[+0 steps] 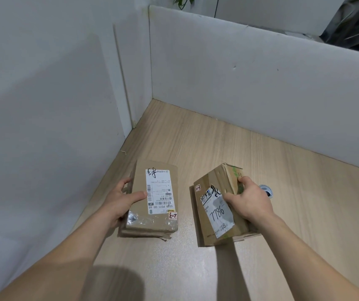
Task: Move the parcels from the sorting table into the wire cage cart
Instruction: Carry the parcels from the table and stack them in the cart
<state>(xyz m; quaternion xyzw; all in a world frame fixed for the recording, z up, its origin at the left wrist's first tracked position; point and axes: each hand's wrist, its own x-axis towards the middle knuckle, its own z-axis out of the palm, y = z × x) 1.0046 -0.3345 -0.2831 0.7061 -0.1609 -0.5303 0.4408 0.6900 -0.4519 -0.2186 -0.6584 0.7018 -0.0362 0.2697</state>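
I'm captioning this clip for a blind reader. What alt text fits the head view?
A person's left hand grips a flat parcel while the right hand grips a boxier parcel, tilted on the wooden table. White panels wall the table's far corner.

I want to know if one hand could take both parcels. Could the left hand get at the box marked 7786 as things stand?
Probably not: the left hand already grips the flat parcel, and the right hand holds the 7786 box.
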